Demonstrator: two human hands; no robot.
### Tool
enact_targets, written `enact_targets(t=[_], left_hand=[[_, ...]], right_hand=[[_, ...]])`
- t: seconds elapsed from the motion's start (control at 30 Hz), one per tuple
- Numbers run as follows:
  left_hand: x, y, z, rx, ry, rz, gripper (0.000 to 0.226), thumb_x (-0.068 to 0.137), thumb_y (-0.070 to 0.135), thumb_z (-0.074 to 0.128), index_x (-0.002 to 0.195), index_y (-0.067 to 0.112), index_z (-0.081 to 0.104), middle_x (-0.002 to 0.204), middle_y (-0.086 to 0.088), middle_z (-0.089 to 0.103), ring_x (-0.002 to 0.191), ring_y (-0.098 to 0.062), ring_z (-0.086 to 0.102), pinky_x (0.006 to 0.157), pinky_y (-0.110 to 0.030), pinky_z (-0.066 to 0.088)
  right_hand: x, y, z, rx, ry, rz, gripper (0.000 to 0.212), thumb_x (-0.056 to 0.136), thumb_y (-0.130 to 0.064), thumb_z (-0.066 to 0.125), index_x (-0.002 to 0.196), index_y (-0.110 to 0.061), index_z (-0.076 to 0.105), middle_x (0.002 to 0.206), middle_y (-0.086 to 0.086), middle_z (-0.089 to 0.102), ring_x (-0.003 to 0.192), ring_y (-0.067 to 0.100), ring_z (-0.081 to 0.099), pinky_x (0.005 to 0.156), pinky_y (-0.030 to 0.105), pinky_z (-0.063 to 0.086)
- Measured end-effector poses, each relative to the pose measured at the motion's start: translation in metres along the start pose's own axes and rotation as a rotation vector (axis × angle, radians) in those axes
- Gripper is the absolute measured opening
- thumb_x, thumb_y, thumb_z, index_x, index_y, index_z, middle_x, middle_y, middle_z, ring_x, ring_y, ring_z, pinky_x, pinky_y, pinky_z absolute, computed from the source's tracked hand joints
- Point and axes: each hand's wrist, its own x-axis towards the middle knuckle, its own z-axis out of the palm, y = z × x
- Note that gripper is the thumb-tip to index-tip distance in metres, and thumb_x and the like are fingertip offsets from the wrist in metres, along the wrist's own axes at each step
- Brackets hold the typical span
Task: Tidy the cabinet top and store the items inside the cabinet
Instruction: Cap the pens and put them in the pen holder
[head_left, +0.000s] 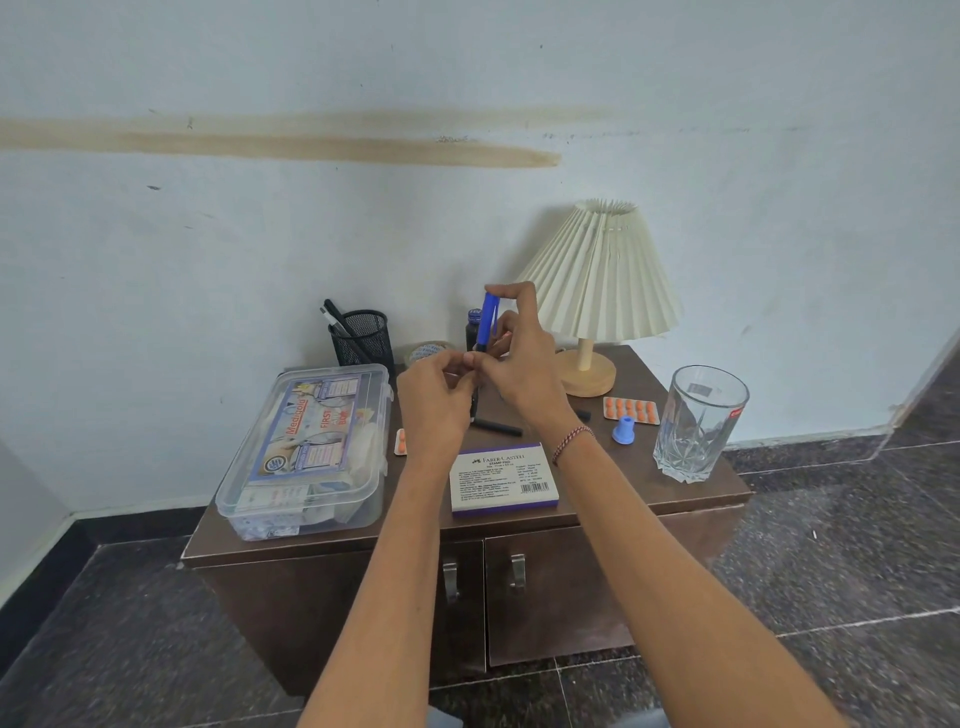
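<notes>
Above the brown cabinet top (613, 499) my right hand (524, 364) pinches a blue pen (487, 321), held upright by its top end. My left hand (436, 400) has its fingers curled at the pen's lower end; a dark pen piece hangs just below them. On the top lie a black pen (496, 427), a stamp pad box (503, 478), an orange pill strip (631, 410), a second pill strip (400, 441) partly hidden by my left wrist, a blue cap (625, 430), a clear first aid box (311, 449) and a drinking glass (698, 421).
At the back stand a black mesh pen holder (363, 338), a roll of tape (428, 352), a dark bottle (472, 327) and a pleated lamp (597, 291). The two cabinet doors with metal handles (517, 571) are closed. Dark tiled floor surrounds the cabinet.
</notes>
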Motion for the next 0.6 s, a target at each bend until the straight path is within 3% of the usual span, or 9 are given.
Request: enact_targets(t=[0.23,0.33,0.47,0.6], left_hand=[[-0.001,-0.002,-0.003,-0.017,0.007,-0.011,0.012,0.083,0.009,0.068,0.093,0.013,0.073,0.077,0.005,0.066,0.065,-0.004,0.060,0.067,-0.017,0.049],[0.001,-0.002,-0.006,-0.069,0.039,-0.018,0.012,0.082,0.010,0.069,0.091,0.018,0.072,0.074,0.011,0.063,0.064,0.004,0.058,0.064,-0.013,0.047],[0.002,0.001,-0.007,-0.103,0.058,-0.022,0.014,0.083,0.011,0.068,0.097,0.012,0.073,0.085,0.003,0.071,0.074,-0.008,0.065,0.077,-0.026,0.055],[0.010,-0.006,-0.010,-0.002,0.148,-0.029,0.017,0.083,0.020,0.069,0.098,0.014,0.075,0.091,0.000,0.075,0.075,-0.004,0.061,0.075,-0.022,0.049]], right_hand=[[-0.003,-0.005,0.002,0.010,-0.036,0.000,0.058,0.076,0.006,0.067,0.123,-0.012,0.039,0.079,0.024,0.057,0.069,0.033,0.060,0.072,0.045,0.054],[0.000,-0.011,0.004,-0.033,-0.057,-0.013,0.059,0.079,0.008,0.062,0.127,-0.014,0.038,0.081,0.014,0.053,0.072,0.029,0.061,0.073,0.036,0.052],[0.010,-0.022,0.010,-0.035,-0.067,-0.025,0.040,0.089,-0.007,0.058,0.125,-0.013,0.043,0.089,0.004,0.051,0.076,0.018,0.051,0.072,0.025,0.042],[0.024,-0.029,0.021,-0.129,-0.056,-0.069,0.025,0.090,-0.007,0.058,0.113,-0.013,0.051,0.086,0.006,0.059,0.075,0.024,0.059,0.074,0.039,0.052]])
